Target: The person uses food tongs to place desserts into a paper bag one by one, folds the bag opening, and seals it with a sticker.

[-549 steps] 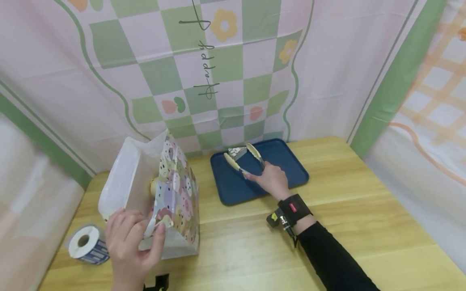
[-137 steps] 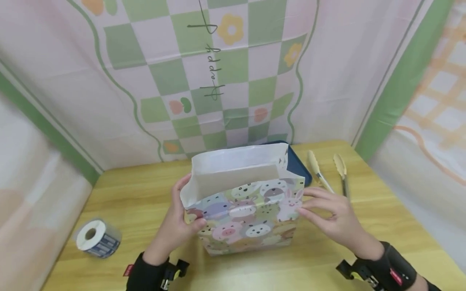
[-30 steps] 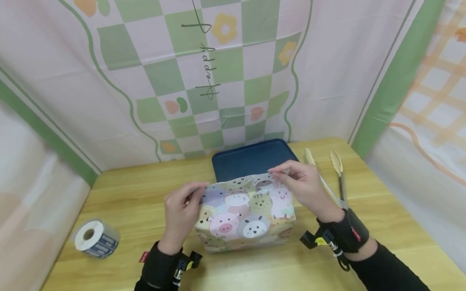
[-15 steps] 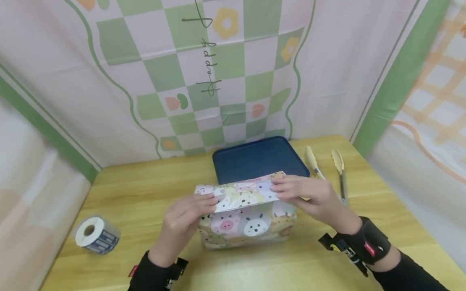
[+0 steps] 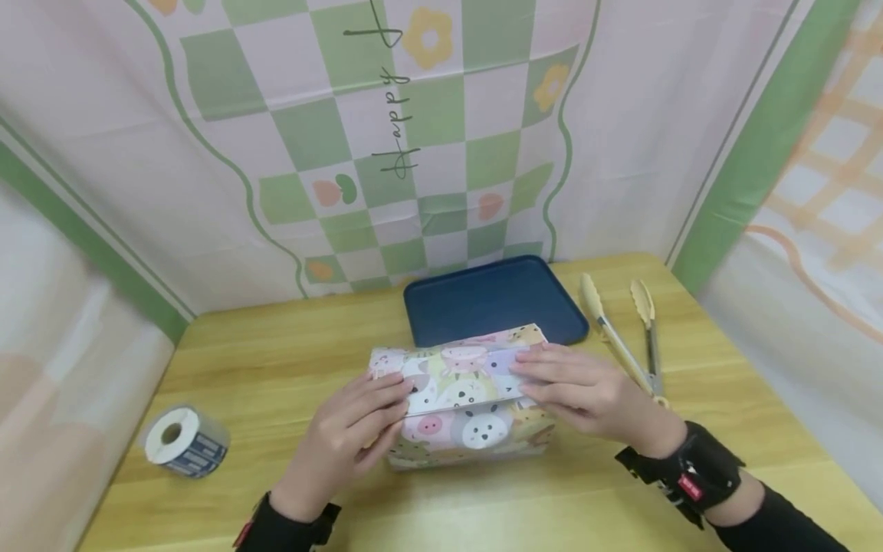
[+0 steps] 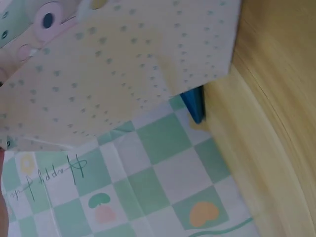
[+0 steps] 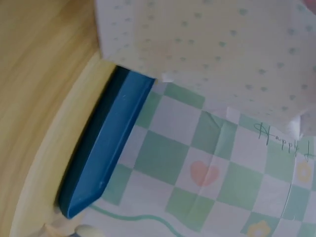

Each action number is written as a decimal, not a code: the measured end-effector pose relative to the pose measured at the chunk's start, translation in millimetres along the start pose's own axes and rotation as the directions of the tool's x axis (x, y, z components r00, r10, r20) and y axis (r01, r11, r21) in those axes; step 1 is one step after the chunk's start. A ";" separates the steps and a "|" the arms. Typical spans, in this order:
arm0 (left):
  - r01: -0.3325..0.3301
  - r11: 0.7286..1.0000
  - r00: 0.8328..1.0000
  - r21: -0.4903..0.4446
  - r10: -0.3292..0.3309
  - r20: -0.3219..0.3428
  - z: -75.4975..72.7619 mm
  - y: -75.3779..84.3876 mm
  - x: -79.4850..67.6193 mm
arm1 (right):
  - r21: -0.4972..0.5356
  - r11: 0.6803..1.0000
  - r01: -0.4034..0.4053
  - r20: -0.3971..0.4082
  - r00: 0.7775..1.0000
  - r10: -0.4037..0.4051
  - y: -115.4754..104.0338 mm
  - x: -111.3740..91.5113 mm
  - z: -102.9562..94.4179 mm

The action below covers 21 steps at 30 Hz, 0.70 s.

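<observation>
A paper bag printed with cartoon animals stands on the wooden table, its top folded over toward me as a flap. At the flap's left end my left hand holds the fold, fingers on top and thumb lower down against the bag. My right hand holds the right end the same way, its fingers lying across the flap. The bag's dotted side panel fills the upper left wrist view, and the opposite side panel shows in the right wrist view. What is inside the bag is hidden.
A dark blue tray lies behind the bag. Tongs with cream tips lie spread at the right, near my right hand. A label roll stands at the left on the table. A patterned cloth hangs behind.
Earlier the bag stood at the left while the right hand used the tongs at the tray. The bag then moved to the middle, the tongs were laid down, and its top was folded forward.
</observation>
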State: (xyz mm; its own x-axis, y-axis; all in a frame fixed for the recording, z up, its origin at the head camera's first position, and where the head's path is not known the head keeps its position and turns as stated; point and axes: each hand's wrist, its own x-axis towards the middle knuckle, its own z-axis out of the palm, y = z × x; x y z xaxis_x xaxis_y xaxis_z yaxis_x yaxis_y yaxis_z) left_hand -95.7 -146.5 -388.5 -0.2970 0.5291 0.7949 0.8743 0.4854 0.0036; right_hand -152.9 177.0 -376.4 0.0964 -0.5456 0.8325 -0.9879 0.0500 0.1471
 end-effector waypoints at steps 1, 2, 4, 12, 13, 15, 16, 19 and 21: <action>-0.009 1.000 1.000 0.018 0.009 -0.004 1.2 0.1 -0.6 | -0.019 1.000 0.009 0.003 1.000 -0.009 -0.5 -1.0 0.9; -0.017 0.999 1.000 0.035 0.017 -0.010 2.6 0.2 -1.1 | -0.034 0.999 0.016 0.005 1.000 -0.016 -0.9 -2.1 1.9; -0.041 0.997 0.998 0.059 0.043 -0.035 5.7 -0.2 -1.6 | -0.066 0.998 0.024 0.012 1.000 -0.023 -2.2 -4.5 3.5; -0.028 0.997 0.994 0.078 0.036 -0.104 11.3 0.7 -4.7 | -0.139 0.990 0.018 -0.057 0.998 -0.026 -8.0 0.0 9.0; -0.007 0.997 0.994 0.076 0.015 -0.109 11.3 2.3 -6.5 | -0.161 0.987 0.009 -0.084 0.996 -0.023 -10.5 2.6 10.7; 0.037 0.997 0.991 0.067 -0.028 -0.130 10.5 5.9 -10.9 | -0.214 0.977 -0.016 -0.144 0.989 -0.015 -16.6 8.9 14.4; 0.058 0.997 0.988 0.056 -0.050 -0.145 9.6 7.8 -13.7 | -0.245 0.969 -0.031 -0.179 0.984 -0.014 -20.2 12.2 16.5; 0.133 0.991 0.975 0.010 -0.129 -0.180 3.5 11.1 -25.5 | -0.333 0.942 -0.048 -0.292 0.955 -0.055 -29.3 21.4 24.1; 0.191 0.982 0.963 -0.017 -0.190 -0.189 -3.7 10.0 -36.2 | -0.363 0.931 -0.034 -0.347 0.932 -0.101 -34.6 25.8 29.1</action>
State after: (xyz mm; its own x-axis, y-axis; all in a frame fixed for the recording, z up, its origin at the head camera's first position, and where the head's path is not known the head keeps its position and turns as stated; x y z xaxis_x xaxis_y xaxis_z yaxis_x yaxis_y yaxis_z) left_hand -74.7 -163.4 -415.0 -0.3801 0.2859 0.8796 0.8081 0.5654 0.1655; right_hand -119.8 136.8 -375.6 0.2324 -0.2237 0.9465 -0.8787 0.3690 0.3029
